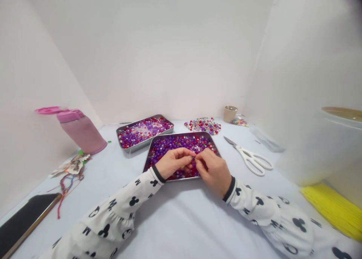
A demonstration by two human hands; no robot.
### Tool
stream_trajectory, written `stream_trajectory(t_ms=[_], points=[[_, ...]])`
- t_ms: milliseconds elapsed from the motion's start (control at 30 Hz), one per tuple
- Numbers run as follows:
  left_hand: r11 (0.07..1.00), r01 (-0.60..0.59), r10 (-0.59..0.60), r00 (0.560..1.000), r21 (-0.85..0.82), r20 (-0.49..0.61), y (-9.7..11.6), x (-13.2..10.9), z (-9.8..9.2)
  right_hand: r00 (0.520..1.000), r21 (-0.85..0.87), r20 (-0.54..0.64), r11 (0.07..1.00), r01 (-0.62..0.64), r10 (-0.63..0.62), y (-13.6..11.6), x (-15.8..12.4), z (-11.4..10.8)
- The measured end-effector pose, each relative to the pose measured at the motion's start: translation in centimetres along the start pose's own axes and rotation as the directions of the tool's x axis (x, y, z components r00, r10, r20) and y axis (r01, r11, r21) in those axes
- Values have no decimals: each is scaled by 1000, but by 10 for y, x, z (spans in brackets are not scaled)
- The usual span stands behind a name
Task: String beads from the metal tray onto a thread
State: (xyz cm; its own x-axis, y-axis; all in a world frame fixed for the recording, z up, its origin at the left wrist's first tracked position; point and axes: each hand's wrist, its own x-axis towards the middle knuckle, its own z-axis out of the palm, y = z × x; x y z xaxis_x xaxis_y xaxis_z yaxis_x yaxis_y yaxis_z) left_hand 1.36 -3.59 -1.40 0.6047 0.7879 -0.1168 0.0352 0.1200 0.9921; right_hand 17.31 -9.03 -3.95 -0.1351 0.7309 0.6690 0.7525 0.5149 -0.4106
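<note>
Our left hand (174,163) and right hand (213,169) pinch something too small to make out, just above the metal tray (181,134) of purple beads; white-handled scissors (249,156) lie to the right, a second tray (141,123) behind

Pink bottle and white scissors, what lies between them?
The head view shows two metal bead trays there: a rear tray and a front tray.

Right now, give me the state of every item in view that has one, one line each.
left hand, fingertips pinched together over the near tray
right hand, fingertips pinched together, meeting the left hand's
near metal tray, full of purple and red beads
far metal tray, full of purple, red and clear beads
white scissors, shut, lying flat
pink water bottle, lid flipped open, tilted
</note>
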Motion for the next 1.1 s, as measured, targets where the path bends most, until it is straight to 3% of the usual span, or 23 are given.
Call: stream_trajectory(t_ms=[433,1100], points=[[990,2,-1,1000,-138,9,-5,2,-5,1000,16,-17,1000,25,-25,0,-1,0],[992,3,1,1000,-129,27,-6,1,-5,999,22,-30,1000,21,-20,1,-2,1]])
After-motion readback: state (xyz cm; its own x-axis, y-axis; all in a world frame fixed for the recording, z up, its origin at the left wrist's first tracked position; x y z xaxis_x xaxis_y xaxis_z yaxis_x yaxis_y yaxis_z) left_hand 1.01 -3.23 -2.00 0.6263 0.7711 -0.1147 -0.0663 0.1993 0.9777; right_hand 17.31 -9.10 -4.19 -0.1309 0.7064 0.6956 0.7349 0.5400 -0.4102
